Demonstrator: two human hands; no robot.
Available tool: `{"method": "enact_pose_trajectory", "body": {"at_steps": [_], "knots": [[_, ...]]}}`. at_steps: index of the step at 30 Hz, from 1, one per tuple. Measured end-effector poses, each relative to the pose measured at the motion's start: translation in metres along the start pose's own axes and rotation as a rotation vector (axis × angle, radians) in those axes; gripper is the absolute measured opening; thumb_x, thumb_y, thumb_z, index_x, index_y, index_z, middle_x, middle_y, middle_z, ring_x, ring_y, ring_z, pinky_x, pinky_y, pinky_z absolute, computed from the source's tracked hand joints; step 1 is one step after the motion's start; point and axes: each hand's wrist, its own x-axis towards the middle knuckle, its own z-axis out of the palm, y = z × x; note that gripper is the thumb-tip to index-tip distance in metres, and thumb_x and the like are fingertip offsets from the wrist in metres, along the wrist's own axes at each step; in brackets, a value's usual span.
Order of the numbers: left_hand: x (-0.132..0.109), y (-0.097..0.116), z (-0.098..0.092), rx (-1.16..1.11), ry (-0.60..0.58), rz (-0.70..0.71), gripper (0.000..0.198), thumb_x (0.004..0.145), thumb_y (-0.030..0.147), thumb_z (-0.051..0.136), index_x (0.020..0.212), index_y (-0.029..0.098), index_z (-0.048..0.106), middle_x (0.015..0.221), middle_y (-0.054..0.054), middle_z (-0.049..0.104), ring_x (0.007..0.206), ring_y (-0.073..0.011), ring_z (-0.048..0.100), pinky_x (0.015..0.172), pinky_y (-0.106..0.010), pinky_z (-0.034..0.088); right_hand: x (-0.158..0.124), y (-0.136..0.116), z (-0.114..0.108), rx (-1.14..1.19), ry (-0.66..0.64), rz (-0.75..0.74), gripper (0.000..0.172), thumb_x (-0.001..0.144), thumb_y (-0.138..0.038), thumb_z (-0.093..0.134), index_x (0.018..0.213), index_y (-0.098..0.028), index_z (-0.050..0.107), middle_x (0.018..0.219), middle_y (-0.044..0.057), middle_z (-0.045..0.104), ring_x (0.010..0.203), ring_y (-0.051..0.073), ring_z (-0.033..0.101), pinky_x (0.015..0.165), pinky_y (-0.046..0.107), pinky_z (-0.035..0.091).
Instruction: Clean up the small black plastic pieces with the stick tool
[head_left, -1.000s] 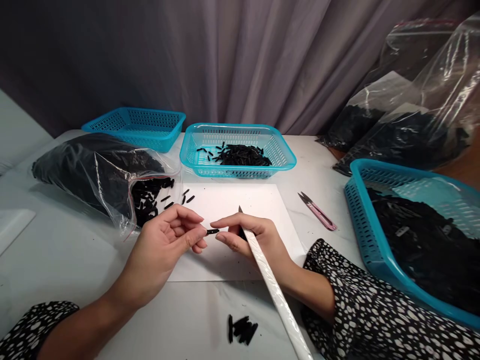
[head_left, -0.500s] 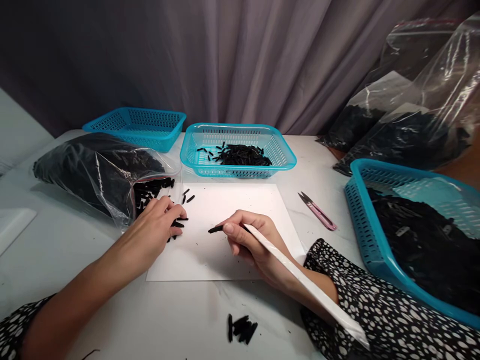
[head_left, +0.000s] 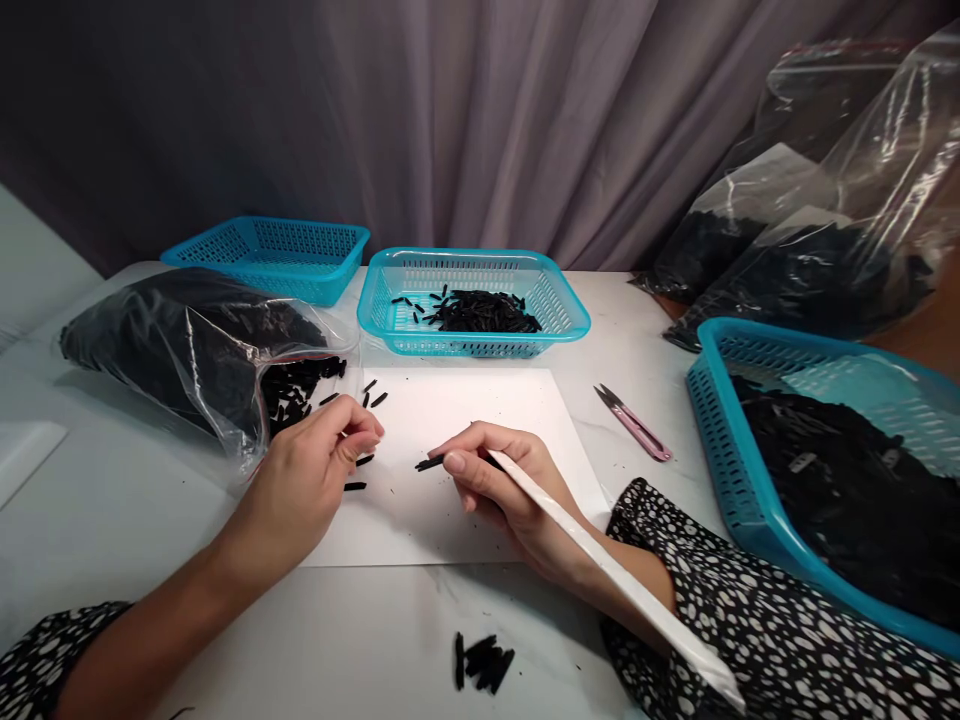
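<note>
My right hand (head_left: 501, 480) rests on a white sheet (head_left: 465, 410), pinching a small black piece (head_left: 430, 462) between thumb and forefinger. The same hand keeps a long white-wrapped blade handle (head_left: 615, 585), which runs back along my forearm. My left hand (head_left: 311, 475) hovers at the sheet's left edge with fingertips pinched together over loose black pieces (head_left: 358, 473). Whether one is caught in them is hidden. A clear bag (head_left: 187, 345) spilling black pieces lies just beyond that hand.
A teal basket (head_left: 472, 300) with some black pieces stands behind the sheet, an empty teal basket (head_left: 270, 250) to its left. A large teal basket (head_left: 817, 470) full of black parts sits right, with bags (head_left: 810, 240) behind. Pink snips (head_left: 634, 425) lie right; a small black pile (head_left: 481, 660) lies near me.
One second ago both hands met over the sheet with a black piece between them. My left hand then went to the loose pieces by the bag; the blade handle swung back along my right forearm.
</note>
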Motion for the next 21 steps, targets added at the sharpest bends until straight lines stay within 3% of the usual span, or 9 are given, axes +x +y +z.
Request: {"method": "enact_pose_trajectory", "body": {"at_steps": [3,7,11,15,21], "knots": [[-0.007,0.015,0.001,-0.338,-0.115,-0.162,0.016,0.090,0.034,0.056,0.085,0.022,0.065,0.067,0.002,0.064,0.054,-0.0132,0.054,0.054,-0.026,0.046,0.000,0.001,-0.001,-0.080,0.016,-0.064,0.021,0.082,-0.038,0.075,0.083,-0.017,0.072,0.050,-0.006,0.052,0.040,0.006,0.033,0.038,0.021,0.023],[-0.012,0.023,0.003,-0.395,-0.078,-0.167,0.016,0.087,0.032,0.062,0.089,0.023,0.075,0.065,0.002,0.066,0.051,-0.0114,0.053,0.048,-0.023,0.044,0.000,0.004,-0.002,-0.229,0.062,-0.219,0.013,0.084,-0.032,0.072,0.081,-0.019,0.072,0.052,-0.005,0.056,0.043,0.008,0.043,0.043,0.023,0.036],[-0.015,0.022,0.003,-0.287,-0.032,-0.065,0.014,0.087,0.030,0.063,0.086,0.023,0.075,0.062,0.003,0.066,0.055,-0.0127,0.058,0.050,-0.023,0.045,-0.001,0.005,-0.001,-0.365,0.096,-0.328,0.009,0.086,-0.028,0.069,0.081,-0.021,0.072,0.057,-0.003,0.061,0.050,0.012,0.054,0.049,0.025,0.045],[-0.018,0.021,0.005,-0.123,-0.001,0.092,0.012,0.089,0.023,0.062,0.086,0.022,0.073,0.076,0.001,0.074,0.065,-0.0129,0.066,0.059,-0.023,0.049,-0.004,0.004,0.000,-0.448,0.088,-0.395,0.008,0.086,-0.024,0.068,0.080,-0.020,0.071,0.059,-0.003,0.062,0.050,0.011,0.053,0.049,0.025,0.045],[-0.020,0.026,0.005,0.079,0.081,0.316,0.015,0.092,0.016,0.058,0.082,0.018,0.069,0.069,0.002,0.069,0.058,-0.0102,0.062,0.055,-0.021,0.046,-0.006,0.005,0.000,-0.512,0.079,-0.434,0.009,0.088,-0.024,0.067,0.081,-0.019,0.071,0.061,-0.002,0.064,0.051,0.011,0.053,0.050,0.025,0.046]]}}
